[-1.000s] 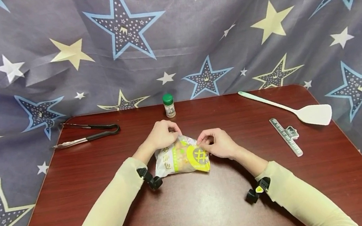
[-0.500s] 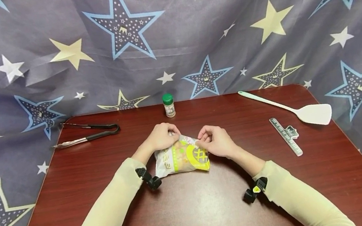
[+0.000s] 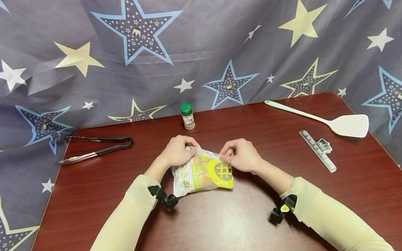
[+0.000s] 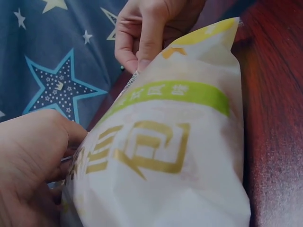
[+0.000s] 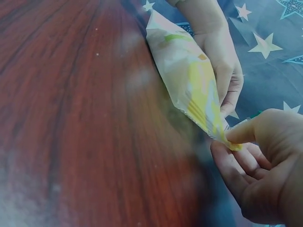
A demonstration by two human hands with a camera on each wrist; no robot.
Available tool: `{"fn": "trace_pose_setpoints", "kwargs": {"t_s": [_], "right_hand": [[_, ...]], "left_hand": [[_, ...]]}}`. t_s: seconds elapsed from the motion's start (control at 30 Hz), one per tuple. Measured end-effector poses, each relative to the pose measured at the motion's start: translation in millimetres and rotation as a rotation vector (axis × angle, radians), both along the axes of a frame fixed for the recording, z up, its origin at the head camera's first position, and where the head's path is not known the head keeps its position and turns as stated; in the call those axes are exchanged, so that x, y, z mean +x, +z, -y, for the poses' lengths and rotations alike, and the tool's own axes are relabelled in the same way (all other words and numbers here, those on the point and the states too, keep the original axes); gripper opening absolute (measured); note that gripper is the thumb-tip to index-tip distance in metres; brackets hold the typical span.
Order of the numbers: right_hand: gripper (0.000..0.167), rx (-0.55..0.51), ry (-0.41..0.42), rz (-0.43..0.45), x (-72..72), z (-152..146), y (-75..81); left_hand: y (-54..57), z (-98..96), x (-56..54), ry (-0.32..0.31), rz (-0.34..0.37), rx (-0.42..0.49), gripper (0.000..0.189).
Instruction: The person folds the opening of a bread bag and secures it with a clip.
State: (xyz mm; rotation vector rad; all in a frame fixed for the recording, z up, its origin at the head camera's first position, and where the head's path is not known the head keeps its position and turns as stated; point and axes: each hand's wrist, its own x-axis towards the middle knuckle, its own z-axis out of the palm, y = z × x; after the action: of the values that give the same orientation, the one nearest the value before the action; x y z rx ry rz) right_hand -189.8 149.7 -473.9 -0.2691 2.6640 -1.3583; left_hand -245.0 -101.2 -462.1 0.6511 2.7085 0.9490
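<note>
A white, green and yellow plastic food bag [image 3: 201, 172] with printed characters sits at the middle of the table, its upper edge raised. My left hand [image 3: 179, 151] pinches that edge near the bag's top left. At the bag's top right corner, my right hand [image 3: 243, 156] grips the edge between thumb and fingers, as the right wrist view shows on the yellow corner of the bag [image 5: 201, 90]. From the left wrist, the bag's white face [image 4: 180, 156] fills much of the view and partly hides the left fingertips.
A green-capped shaker bottle [image 3: 187, 116] stands behind the bag. Black-handled tongs [image 3: 100, 147] lie at the back left. To the right are a clear clip with a long ridged bar [image 3: 318, 152] and a white spatula [image 3: 348, 127]. A star-patterned curtain [image 3: 188, 37] hangs behind the table.
The right hand has shifted slightly left and up along the bag's edge, its fingers drawn closer together. The left hand and the bag have barely moved.
</note>
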Motion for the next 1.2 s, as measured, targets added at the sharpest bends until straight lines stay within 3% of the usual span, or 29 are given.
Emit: {"fn": "trace_pose_setpoints", "kwargs": {"t_s": [0.23,0.47,0.8,0.93,1.07,1.2], "right_hand": [[0.006,0.021,0.042,-0.068,-2.1,-2.9,0.3],[0.014,0.067,0.043,-0.180,-10.0,-27.3,15.3],[0.014,0.260,-0.134,-0.319,-10.5,-119.8,50.9],[0.016,0.336,-0.174,-0.380,-7.9,-155.3,61.2],[0.020,0.451,-0.221,-0.428,-1.7,-189.2,63.6],[0.022,0.535,-0.265,-0.400,9.0,-218.3,56.8]], "left_hand": [[-2.0,1.7,-0.2,0.013,-0.029,0.021,0.015],[0.2,1.2,1.3,-0.006,-0.043,0.039,0.014],[-0.6,-2.0,5.2,-0.027,-0.064,0.034,0.013],[0.9,1.3,6.9,-0.004,-0.072,0.031,0.012],[2.2,1.6,6.9,0.004,-0.066,0.038,0.012],[0.5,0.5,7.0,0.007,-0.060,0.035,0.013]]}}
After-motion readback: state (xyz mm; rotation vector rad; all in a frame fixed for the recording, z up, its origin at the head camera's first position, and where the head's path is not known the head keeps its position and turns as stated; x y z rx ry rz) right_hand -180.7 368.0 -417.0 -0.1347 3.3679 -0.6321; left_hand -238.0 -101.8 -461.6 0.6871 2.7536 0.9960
